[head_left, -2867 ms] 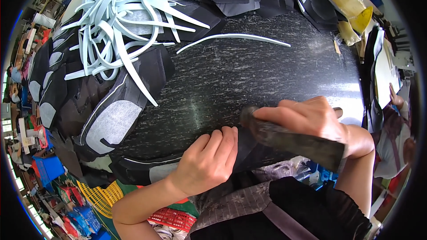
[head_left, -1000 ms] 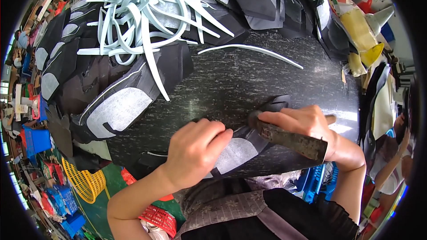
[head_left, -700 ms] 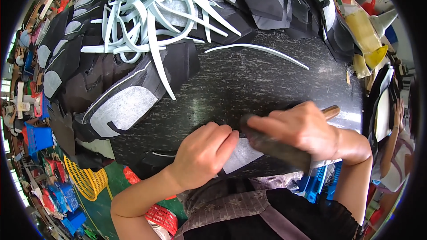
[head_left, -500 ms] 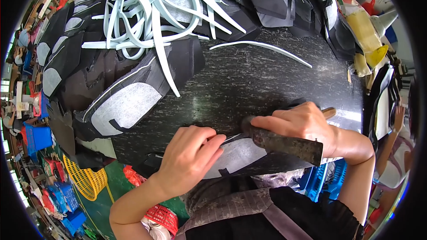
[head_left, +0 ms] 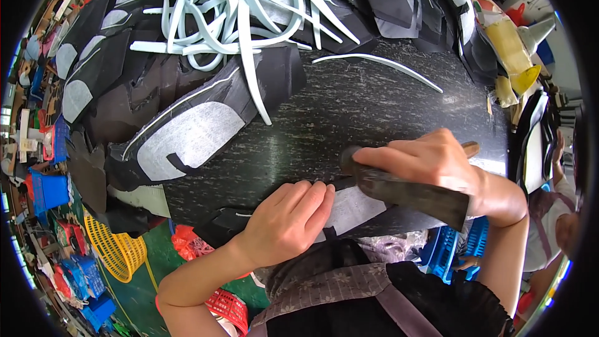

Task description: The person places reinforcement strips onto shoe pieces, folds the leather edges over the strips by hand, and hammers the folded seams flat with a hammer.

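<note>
My right hand (head_left: pixel 430 162) is wrapped round a hammer (head_left: pixel 415 196) with a dark, worn metal head and a wooden handle. The head's rounded end and its long flat end stick out on either side of my fist, low over the worktop's near edge. To its left, my left hand (head_left: pixel 290 219) has its fingers bent and pressed together on a black cut piece with a white patch (head_left: pixel 355 210). That piece lies along the near edge, partly hidden under both hands and the hammer. What lies beneath my left fingertips cannot be seen.
A tangle of pale blue strips (head_left: pixel 240 19) lies on black pieces at the far left; a single strip (head_left: pixel 380 67) curves across the dark worktop (head_left: pixel 337 112). Another patched black piece (head_left: pixel 190 140) lies left. Below stand yellow (head_left: pixel 118 246) and blue baskets (head_left: pixel 471 249). A person (head_left: pixel 549 224) is at right.
The whole view has shifted slightly, so things sit a little further right. My left fingers have come closer together over the black piece. The hammer's flat end has tilted, still in my right hand.
</note>
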{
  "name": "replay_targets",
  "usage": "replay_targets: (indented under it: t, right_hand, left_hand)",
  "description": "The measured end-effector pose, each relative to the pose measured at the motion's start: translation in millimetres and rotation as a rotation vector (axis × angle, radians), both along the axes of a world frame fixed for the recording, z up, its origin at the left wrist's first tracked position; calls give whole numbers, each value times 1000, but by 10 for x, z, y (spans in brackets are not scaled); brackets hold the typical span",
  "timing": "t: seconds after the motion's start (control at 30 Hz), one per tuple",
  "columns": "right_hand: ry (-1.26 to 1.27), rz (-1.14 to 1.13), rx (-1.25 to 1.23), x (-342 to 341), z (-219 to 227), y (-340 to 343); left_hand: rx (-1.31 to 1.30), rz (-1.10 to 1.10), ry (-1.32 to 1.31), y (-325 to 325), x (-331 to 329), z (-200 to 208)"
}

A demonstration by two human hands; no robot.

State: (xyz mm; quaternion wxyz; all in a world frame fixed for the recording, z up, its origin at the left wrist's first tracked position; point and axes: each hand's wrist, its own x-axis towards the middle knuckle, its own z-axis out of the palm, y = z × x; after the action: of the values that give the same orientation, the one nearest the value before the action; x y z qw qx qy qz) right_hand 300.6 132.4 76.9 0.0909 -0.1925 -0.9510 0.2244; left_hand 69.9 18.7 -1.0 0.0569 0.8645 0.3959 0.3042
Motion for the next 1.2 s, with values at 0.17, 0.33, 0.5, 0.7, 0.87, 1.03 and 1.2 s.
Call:
replay_targets:
  t: [0.17, 0.33, 0.5, 0.7, 0.87, 1.03, 1.2]
  right_hand:
    - [-131, 65, -62, 27, -61, -155]
    - [7, 31, -50, -156, -7, -93]
    - [-80, 120, -93, -311, -46, -119]
    - [-148, 129, -20, -424, -30, -204]
    - [-166, 198, -35, -630, 34, -258]
    - [-147, 198, -31, -660, 58, -179]
    - [-84, 251, 22, -716, -54, -297]
  left_hand:
    - [-213, 22, -180, -29, -222, 85]
    - [-70, 49, -82, -176, -303, -15]
    - [47, 72, -2, -221, -295, -78]
    - [-201, 89, -261, -258, -469, -39]
    - [-59, 57, -146, -322, -537, -81]
    - [-97, 70, -182, -308, -690, -31]
    - [44, -42, 34, -312, -653, 8]
